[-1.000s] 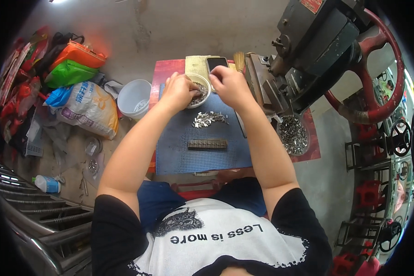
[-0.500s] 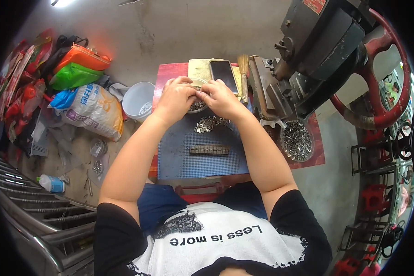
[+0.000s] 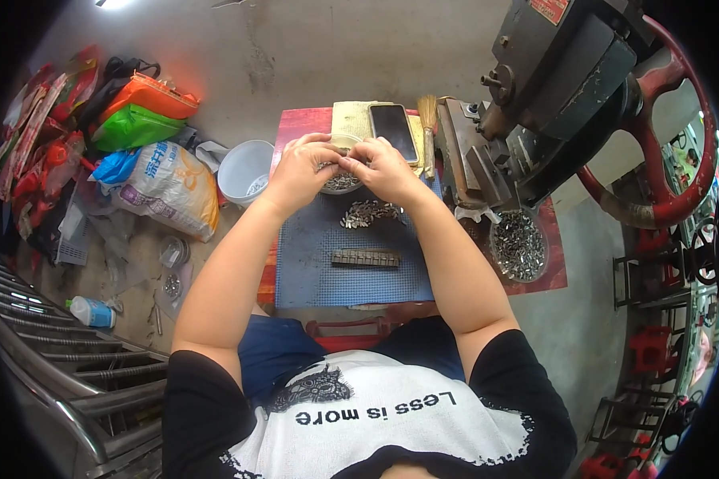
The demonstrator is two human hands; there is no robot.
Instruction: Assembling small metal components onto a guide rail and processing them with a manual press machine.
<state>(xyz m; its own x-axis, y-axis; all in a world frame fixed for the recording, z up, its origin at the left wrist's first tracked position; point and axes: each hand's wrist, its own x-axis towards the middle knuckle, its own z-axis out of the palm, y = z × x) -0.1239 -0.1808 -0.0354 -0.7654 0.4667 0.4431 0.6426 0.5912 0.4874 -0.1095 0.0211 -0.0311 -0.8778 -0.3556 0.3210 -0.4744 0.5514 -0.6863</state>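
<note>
Both my hands meet over a round tub (image 3: 343, 141) of small shiny metal pieces at the far side of the blue ribbed mat (image 3: 311, 283). My left hand (image 3: 303, 169) is closed, its thumb and fingertips pinched together. Right beside it, my right hand (image 3: 382, 169) is pinched too, the fingertips of both nearly touching. Whatever is between them is too small to make out. Nearer me lies a loose pile of small metal pieces (image 3: 367, 213). Closer still, a notched metal bar (image 3: 365, 258) rests crosswise on the mat.
A phone (image 3: 394, 132) lies on a yellow cloth beside a small brush (image 3: 428, 136). On the right stand a dark press (image 3: 563, 96) with a red handwheel (image 3: 665, 209) and a bowl of metal parts (image 3: 519, 246). Leftward are a white bucket (image 3: 236, 169), bags (image 3: 168, 191) and a metal rack (image 3: 64, 359).
The whole view has shifted very slightly to the right. My hands stay together over the tub, with only small finger movements.
</note>
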